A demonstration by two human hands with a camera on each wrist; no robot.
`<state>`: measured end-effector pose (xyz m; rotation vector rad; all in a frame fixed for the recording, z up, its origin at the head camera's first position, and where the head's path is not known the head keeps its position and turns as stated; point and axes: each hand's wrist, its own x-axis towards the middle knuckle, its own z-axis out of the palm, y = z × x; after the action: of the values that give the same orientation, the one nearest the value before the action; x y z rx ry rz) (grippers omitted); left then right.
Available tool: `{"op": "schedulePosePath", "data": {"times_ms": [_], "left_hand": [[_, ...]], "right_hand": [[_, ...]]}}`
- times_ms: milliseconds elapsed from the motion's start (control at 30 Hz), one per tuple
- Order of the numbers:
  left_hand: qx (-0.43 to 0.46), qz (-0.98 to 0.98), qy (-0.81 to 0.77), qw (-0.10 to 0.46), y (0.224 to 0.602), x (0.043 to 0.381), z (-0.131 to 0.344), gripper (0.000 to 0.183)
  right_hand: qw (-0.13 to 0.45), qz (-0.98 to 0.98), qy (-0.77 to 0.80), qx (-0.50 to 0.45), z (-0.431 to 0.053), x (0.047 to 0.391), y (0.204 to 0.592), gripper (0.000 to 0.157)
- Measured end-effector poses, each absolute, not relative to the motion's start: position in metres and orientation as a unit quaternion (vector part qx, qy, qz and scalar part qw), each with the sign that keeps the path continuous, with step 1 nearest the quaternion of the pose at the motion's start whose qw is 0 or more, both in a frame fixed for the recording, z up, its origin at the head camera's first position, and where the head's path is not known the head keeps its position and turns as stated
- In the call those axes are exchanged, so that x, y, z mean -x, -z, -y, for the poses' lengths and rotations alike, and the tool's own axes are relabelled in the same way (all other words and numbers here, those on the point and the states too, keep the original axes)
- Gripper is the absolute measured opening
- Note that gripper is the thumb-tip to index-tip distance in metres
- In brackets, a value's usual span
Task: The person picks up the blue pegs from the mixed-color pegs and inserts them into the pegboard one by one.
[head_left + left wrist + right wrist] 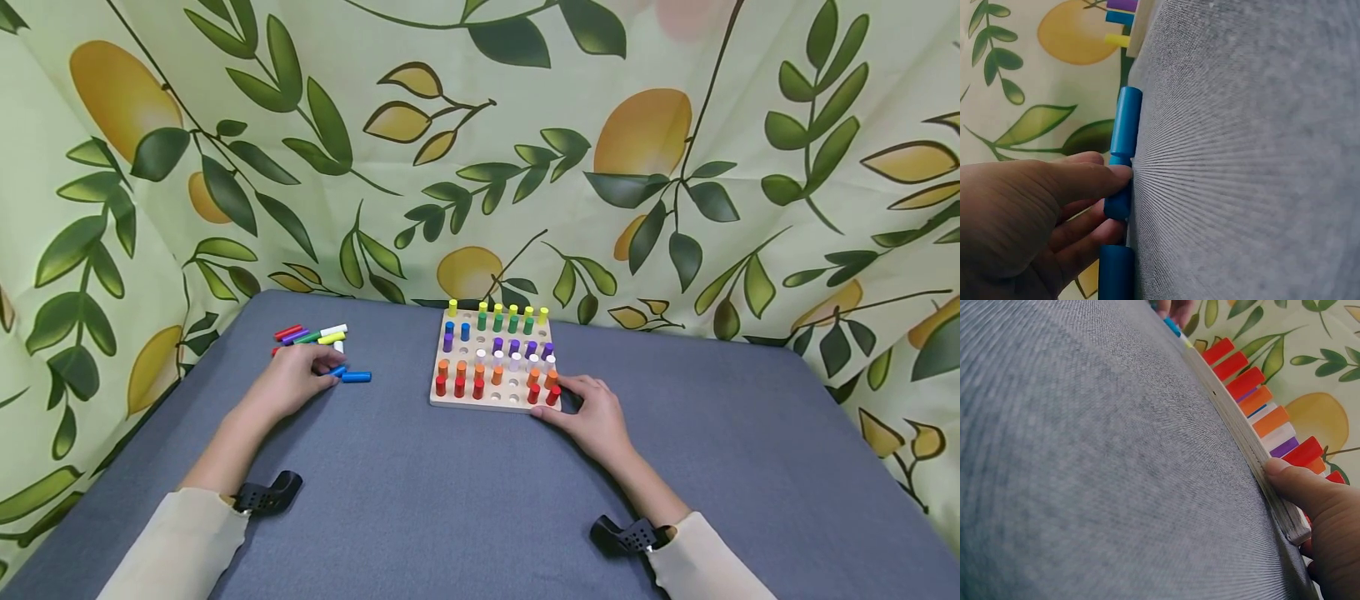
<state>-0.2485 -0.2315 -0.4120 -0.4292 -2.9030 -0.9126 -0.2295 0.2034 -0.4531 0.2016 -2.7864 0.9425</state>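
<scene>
My left hand (294,379) is at the left of the table, by a loose group of coloured pegs. Between thumb and fingers it pinches a blue peg (1119,203). Just beyond lies another blue peg (357,377), close to the pinched one's end; a further blue peg (1116,272) shows near the lower fingers. Rows of coloured pegs stand in a wooden pegboard (486,402). At its front right corner my right hand (596,417) grips the board, thumb on the front edge (1229,434) and fingers along the right side. Some holes show bare, including two in the red row.
Red (288,332), green (307,337), yellow (332,338) and white (334,329) pegs lie loose beyond the left hand. Grey cloth (420,500) covers the table. A leaf-patterned curtain (480,125) hangs behind it.
</scene>
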Motion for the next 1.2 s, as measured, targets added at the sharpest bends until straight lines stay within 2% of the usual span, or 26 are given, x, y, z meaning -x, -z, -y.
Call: {"op": "schedulePosePath", "data": {"times_ms": [400,700,933,1200], "left_hand": [[0.142,0.942,0.301,0.048,0.410,0.246,0.232,0.025],[0.155,0.944,0.276,0.091,0.404,0.245,0.227,0.032],[0.180,0.937,0.289,0.074,0.389,0.246,0.213,0.040],[0.158,0.934,0.311,0.071,0.372,0.256,0.185,0.029]], "right_hand": [[0.110,0.937,-0.322,-0.077,-0.204,0.229,0.454,0.066],[0.104,0.939,-0.321,-0.071,-0.204,0.230,0.454,0.068],[0.105,0.938,-0.323,-0.071,-0.205,0.229,0.453,0.068],[0.096,0.941,-0.317,-0.069,-0.205,0.228,0.453,0.070]]}}
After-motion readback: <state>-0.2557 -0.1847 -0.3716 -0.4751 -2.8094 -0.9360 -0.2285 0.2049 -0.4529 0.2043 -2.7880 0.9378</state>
